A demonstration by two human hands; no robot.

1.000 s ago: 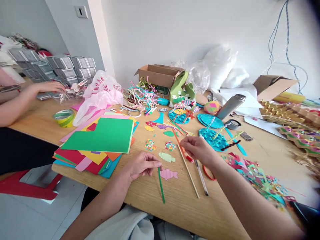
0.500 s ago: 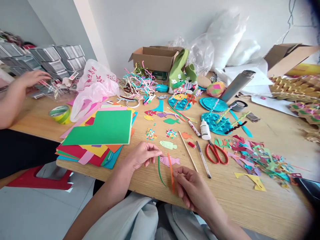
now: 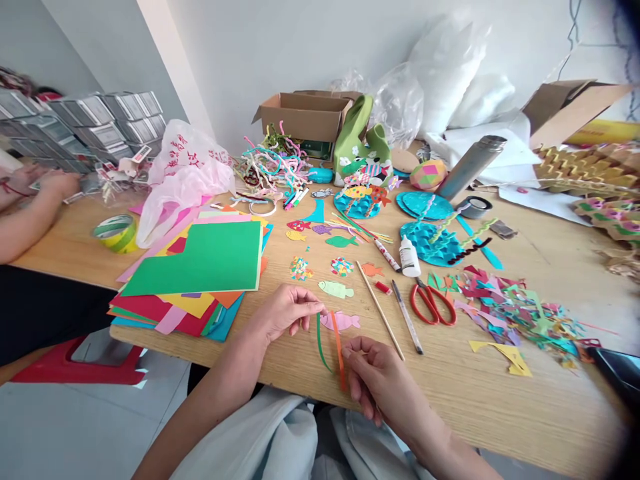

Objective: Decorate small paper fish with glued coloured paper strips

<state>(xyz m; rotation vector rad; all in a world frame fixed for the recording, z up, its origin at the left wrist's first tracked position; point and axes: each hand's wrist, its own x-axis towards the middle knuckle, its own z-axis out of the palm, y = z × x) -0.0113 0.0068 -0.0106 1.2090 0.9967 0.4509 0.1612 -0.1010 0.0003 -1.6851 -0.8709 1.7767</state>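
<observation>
My left hand [image 3: 290, 312] is closed, its thumb and forefinger pinching the top end of a thin green paper strip [image 3: 321, 343] that curves downward. My right hand [image 3: 377, 377] pinches an orange paper strip [image 3: 337, 343] at its side, and the strip stands beside the green one with a small gap. Behind both strips a pink paper fish [image 3: 349, 321] lies on the table [image 3: 300, 363], partly covered by the orange strip. A pale green paper fish [image 3: 336, 289] rests farther back. To the right lie a wooden stick [image 3: 381, 311], a pen [image 3: 407, 317] and red-handled scissors [image 3: 433, 303].
A stack of coloured paper [image 3: 215, 257] sits on the left, with a tape roll [image 3: 115, 231] beyond it. Paper scraps [image 3: 533, 320] spread on the right. A glue bottle [image 3: 409, 257] stands behind the scissors. A co-worker's hands [image 3: 55, 181] are at the far left.
The orange strip has shifted slightly left and down with my right hand, closer to the green strip. My left hand holds nearly still. The co-worker's hands are now close together. The view has moved slightly.
</observation>
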